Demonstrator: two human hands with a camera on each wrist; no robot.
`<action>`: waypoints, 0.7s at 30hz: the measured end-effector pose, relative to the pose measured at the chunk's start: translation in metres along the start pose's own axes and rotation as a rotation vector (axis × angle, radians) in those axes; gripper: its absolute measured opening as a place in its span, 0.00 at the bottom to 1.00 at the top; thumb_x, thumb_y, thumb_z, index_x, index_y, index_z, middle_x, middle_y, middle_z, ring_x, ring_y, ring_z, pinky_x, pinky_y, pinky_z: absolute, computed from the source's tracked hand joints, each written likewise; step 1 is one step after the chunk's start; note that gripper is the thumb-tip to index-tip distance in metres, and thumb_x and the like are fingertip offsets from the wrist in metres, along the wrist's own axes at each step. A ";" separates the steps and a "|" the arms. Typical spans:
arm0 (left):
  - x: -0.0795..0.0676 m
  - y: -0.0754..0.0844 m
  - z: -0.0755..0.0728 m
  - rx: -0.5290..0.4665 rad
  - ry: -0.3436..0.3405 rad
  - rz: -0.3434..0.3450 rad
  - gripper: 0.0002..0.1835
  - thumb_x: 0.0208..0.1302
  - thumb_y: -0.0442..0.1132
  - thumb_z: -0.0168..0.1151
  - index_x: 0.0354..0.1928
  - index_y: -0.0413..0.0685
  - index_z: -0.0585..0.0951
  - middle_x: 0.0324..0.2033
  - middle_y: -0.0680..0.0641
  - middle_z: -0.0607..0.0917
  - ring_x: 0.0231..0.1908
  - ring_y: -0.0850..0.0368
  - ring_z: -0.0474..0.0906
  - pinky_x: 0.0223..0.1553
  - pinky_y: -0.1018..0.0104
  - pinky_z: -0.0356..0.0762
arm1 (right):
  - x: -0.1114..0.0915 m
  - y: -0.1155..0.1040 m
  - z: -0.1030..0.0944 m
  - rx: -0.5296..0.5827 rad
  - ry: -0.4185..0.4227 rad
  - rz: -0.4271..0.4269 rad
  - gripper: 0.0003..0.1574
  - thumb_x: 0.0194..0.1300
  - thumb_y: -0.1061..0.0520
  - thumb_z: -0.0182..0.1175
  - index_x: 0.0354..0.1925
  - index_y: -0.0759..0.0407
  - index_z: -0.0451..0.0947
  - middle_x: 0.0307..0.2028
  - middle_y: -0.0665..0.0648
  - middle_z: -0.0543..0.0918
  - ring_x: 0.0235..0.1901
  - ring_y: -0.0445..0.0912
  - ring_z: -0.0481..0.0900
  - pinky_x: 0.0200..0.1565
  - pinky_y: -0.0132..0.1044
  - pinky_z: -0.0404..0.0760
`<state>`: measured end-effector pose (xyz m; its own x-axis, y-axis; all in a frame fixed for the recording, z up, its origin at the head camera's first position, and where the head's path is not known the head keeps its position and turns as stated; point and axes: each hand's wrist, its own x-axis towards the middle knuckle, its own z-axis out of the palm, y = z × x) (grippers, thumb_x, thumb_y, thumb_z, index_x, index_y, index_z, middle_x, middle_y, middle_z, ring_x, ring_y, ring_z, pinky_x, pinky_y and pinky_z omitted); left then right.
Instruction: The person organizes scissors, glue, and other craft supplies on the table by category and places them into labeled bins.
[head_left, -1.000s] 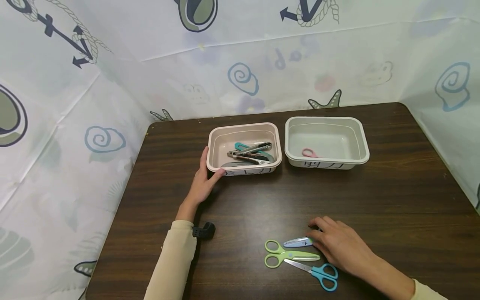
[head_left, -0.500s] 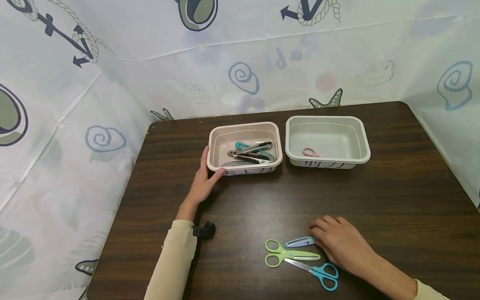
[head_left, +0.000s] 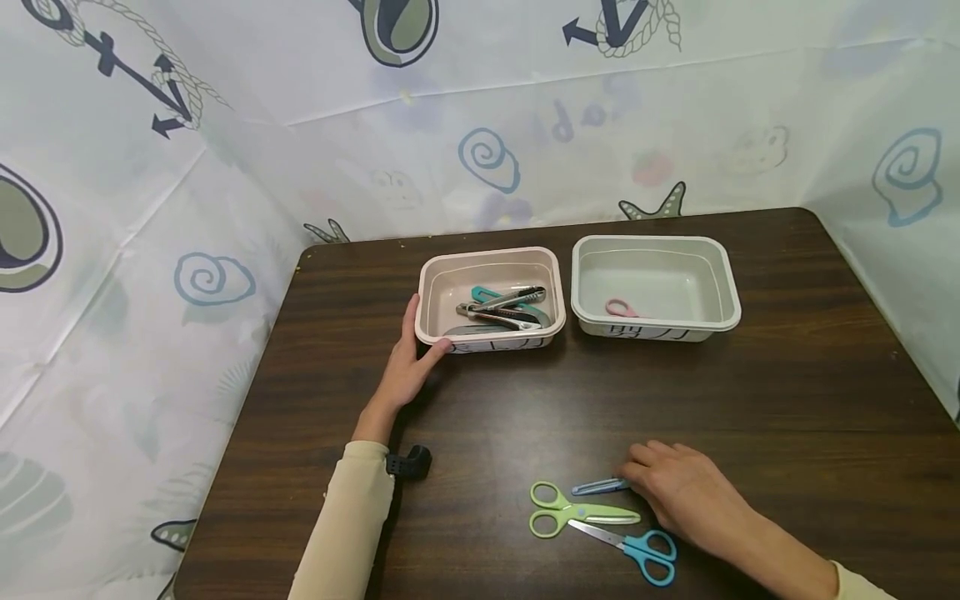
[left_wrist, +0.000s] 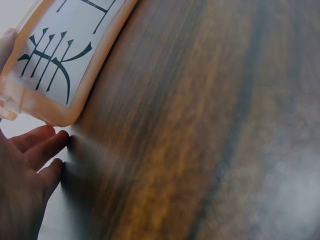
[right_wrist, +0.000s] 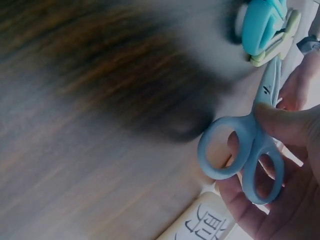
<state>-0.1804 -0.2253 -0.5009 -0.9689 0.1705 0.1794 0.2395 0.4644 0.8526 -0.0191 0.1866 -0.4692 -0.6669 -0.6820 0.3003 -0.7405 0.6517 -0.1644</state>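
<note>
My right hand [head_left: 686, 493] pinches a pair of light blue scissors [right_wrist: 241, 127] between thumb and fingers. Their two finger loops show in the right wrist view; the head view has just the closed blades poking out left of the fingertips. Green scissors [head_left: 596, 511] and turquoise scissors [head_left: 636, 543] with silver blades lie on the table just in front of that hand. At the back, my left hand [head_left: 405, 372] rests on the near left corner of a pink bin [head_left: 495, 343], thumb at the front rim and fingers along the side wall.
Several box cutters [head_left: 504, 314] lie in the pink bin. Beside it on the right stands a pale green bin [head_left: 660, 287], with a pink scissor handle [head_left: 620, 315] showing inside. Both bins carry labels on their front walls. A patterned sheet hangs behind the dark table [head_left: 480, 433].
The light blue scissors have turned in my right hand, so their blades look narrower in the head view. My left hand has stayed at the pink bin.
</note>
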 end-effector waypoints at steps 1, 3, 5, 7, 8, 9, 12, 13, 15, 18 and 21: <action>0.000 -0.001 0.000 0.006 0.002 0.000 0.48 0.68 0.42 0.63 0.79 0.60 0.42 0.73 0.38 0.58 0.69 0.40 0.60 0.64 0.37 0.53 | 0.001 0.000 -0.001 0.005 0.002 0.002 0.11 0.54 0.61 0.69 0.36 0.47 0.83 0.29 0.41 0.71 0.29 0.38 0.71 0.28 0.34 0.72; 0.000 -0.001 0.000 0.019 0.010 -0.001 0.48 0.68 0.45 0.63 0.79 0.61 0.42 0.73 0.41 0.59 0.69 0.43 0.60 0.64 0.38 0.54 | 0.003 0.000 -0.003 0.018 0.006 0.008 0.12 0.53 0.62 0.70 0.36 0.46 0.83 0.29 0.41 0.73 0.29 0.38 0.71 0.27 0.33 0.73; 0.000 -0.002 0.001 0.034 0.016 0.004 0.48 0.68 0.49 0.63 0.79 0.62 0.42 0.73 0.44 0.60 0.68 0.46 0.61 0.64 0.40 0.55 | 0.006 0.002 -0.006 0.028 0.016 0.018 0.14 0.52 0.62 0.71 0.37 0.46 0.83 0.31 0.40 0.77 0.30 0.38 0.73 0.28 0.33 0.74; 0.000 -0.001 0.001 0.036 0.021 0.008 0.48 0.67 0.52 0.63 0.78 0.65 0.42 0.73 0.46 0.60 0.68 0.48 0.61 0.65 0.41 0.56 | 0.010 0.004 -0.012 0.031 0.031 0.027 0.15 0.51 0.62 0.71 0.38 0.46 0.83 0.32 0.40 0.80 0.30 0.38 0.74 0.28 0.33 0.74; 0.000 -0.001 0.001 0.032 0.023 0.011 0.48 0.67 0.53 0.63 0.78 0.65 0.42 0.73 0.47 0.60 0.68 0.48 0.62 0.65 0.41 0.56 | 0.013 0.006 -0.015 0.030 0.039 0.029 0.16 0.51 0.62 0.72 0.39 0.47 0.83 0.32 0.41 0.81 0.31 0.38 0.75 0.29 0.34 0.74; 0.000 -0.002 0.001 0.028 0.025 0.017 0.48 0.67 0.53 0.63 0.78 0.65 0.42 0.73 0.47 0.60 0.68 0.48 0.62 0.65 0.41 0.56 | 0.016 0.008 -0.018 0.026 0.048 0.032 0.16 0.51 0.62 0.72 0.39 0.47 0.83 0.33 0.41 0.82 0.31 0.38 0.76 0.29 0.34 0.75; -0.001 -0.002 0.001 0.019 0.021 0.016 0.48 0.67 0.53 0.63 0.78 0.65 0.42 0.73 0.47 0.60 0.68 0.48 0.61 0.65 0.41 0.55 | 0.025 0.016 -0.029 0.021 0.072 0.040 0.19 0.50 0.64 0.72 0.41 0.48 0.84 0.33 0.41 0.83 0.31 0.38 0.77 0.29 0.35 0.75; -0.001 -0.002 0.001 0.021 0.022 0.014 0.49 0.67 0.52 0.63 0.79 0.65 0.42 0.73 0.47 0.60 0.68 0.48 0.62 0.64 0.41 0.56 | 0.028 0.019 -0.033 0.020 0.080 0.043 0.20 0.50 0.65 0.72 0.42 0.49 0.84 0.33 0.42 0.83 0.31 0.38 0.77 0.29 0.35 0.75; -0.002 -0.001 0.000 0.016 0.015 0.011 0.48 0.68 0.50 0.63 0.78 0.66 0.42 0.73 0.45 0.60 0.68 0.47 0.61 0.64 0.40 0.55 | 0.033 0.026 -0.040 0.021 0.102 0.051 0.22 0.49 0.66 0.71 0.43 0.49 0.84 0.34 0.43 0.83 0.30 0.39 0.77 0.28 0.36 0.75; -0.004 0.012 -0.002 0.001 -0.002 0.011 0.48 0.68 0.45 0.63 0.79 0.62 0.41 0.73 0.40 0.59 0.68 0.42 0.61 0.64 0.38 0.55 | 0.041 0.037 -0.050 0.020 0.154 0.073 0.23 0.49 0.67 0.70 0.43 0.49 0.83 0.33 0.44 0.83 0.29 0.40 0.78 0.26 0.37 0.75; -0.007 0.030 -0.005 -0.006 -0.014 0.011 0.48 0.69 0.41 0.62 0.79 0.56 0.41 0.72 0.35 0.59 0.67 0.37 0.61 0.63 0.38 0.55 | 0.048 0.051 -0.056 0.006 0.221 0.088 0.22 0.51 0.67 0.69 0.45 0.50 0.83 0.32 0.46 0.83 0.28 0.42 0.78 0.23 0.39 0.73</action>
<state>-0.1671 -0.2166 -0.4743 -0.9652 0.1879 0.1818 0.2497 0.4567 0.8538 -0.0846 0.2058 -0.4102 -0.6950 -0.5330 0.4825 -0.6811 0.7031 -0.2044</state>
